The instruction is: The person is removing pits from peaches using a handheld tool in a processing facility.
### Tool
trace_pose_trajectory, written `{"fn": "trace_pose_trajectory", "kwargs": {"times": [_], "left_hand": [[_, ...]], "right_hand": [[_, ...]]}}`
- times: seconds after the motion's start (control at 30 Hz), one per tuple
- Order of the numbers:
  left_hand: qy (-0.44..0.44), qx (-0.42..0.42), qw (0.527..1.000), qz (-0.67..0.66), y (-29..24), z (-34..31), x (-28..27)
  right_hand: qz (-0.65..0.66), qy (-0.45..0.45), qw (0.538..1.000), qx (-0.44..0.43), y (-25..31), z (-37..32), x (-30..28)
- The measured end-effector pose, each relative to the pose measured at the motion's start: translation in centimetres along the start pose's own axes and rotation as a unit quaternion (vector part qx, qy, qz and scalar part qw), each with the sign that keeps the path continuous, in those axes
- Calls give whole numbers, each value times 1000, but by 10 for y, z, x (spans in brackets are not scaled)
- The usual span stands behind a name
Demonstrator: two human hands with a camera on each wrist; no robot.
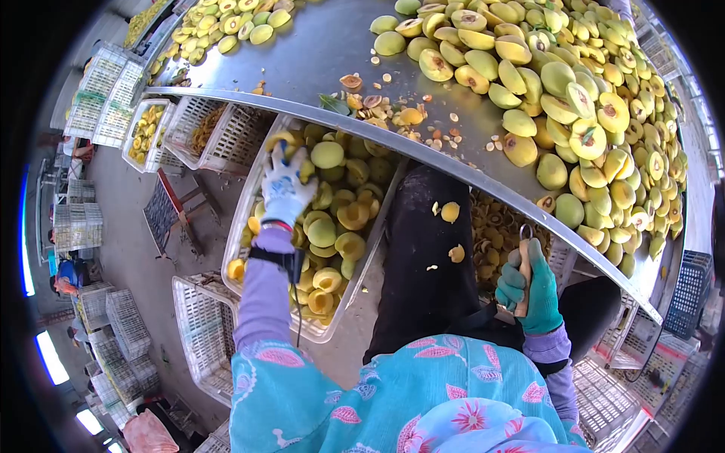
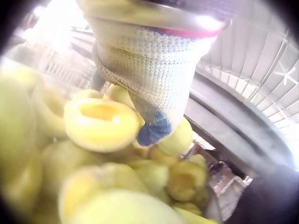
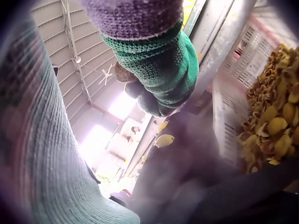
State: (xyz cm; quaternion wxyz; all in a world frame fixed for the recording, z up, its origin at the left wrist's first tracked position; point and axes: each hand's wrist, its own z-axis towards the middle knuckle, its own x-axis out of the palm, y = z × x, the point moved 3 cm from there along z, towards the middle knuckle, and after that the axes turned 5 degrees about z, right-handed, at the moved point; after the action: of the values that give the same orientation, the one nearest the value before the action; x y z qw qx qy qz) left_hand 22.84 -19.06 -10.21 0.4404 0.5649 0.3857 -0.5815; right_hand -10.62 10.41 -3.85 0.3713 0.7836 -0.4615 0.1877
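Note:
The left hand (image 1: pixel 285 189), in a white glove with blue fingertips, reaches into a white crate (image 1: pixel 236 208) of halved yellow-green fruit (image 1: pixel 322 232). In the left wrist view its blue thumb (image 2: pixel 154 130) points down beside a hollowed fruit half (image 2: pixel 100 123); the other fingers are mostly hidden, so whether they grip fruit cannot be told. The right hand (image 1: pixel 535 288), in a green glove, grips the wooden handle (image 1: pixel 523 279) of a tool with a small metal ring (image 1: pixel 526 231) at its top, above the lap. In the right wrist view the handle's end (image 3: pixel 124 73) shows beside the curled glove (image 3: pixel 161 79).
A metal table (image 1: pixel 317 57) crosses the front, with a large fruit pile (image 1: pixel 559 83) at right and loose pits (image 1: pixel 438 136) near its edge. Below it, another container holds brownish pieces (image 1: pixel 491 230). Fruit scraps (image 1: pixel 450 212) lie on the dark trousers; empty crates (image 1: pixel 202 332) stand at left.

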Motion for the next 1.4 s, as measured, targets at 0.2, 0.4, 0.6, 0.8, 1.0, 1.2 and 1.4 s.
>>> {"fn": "trace_pose_trajectory", "kwargs": {"times": [0.2, 0.4, 0.6, 0.8, 1.0, 1.2, 1.4], "left_hand": [[125, -15, 991, 38, 0, 54, 36], [134, 4, 989, -59, 11, 34, -1], [-78, -158, 959, -223, 96, -4, 4], [-23, -189, 962, -194, 182, 23, 18], [219, -180, 887, -365, 190, 36, 81], [153, -133, 938, -281, 189, 38, 86], [83, -131, 958, -240, 185, 35, 86]], "right_hand": [[-72, -85, 993, -31, -1, 8, 12], [-211, -111, 971, -8, 13, -5, 21], [-466, -47, 866, -177, 36, 19, 98], [-715, -51, 588, -376, 16, 104, 202], [-663, -89, 695, -265, 6, 163, 208], [-734, -114, 581, -332, -5, 167, 209], [-726, -119, 563, -377, -11, 164, 206]]}}
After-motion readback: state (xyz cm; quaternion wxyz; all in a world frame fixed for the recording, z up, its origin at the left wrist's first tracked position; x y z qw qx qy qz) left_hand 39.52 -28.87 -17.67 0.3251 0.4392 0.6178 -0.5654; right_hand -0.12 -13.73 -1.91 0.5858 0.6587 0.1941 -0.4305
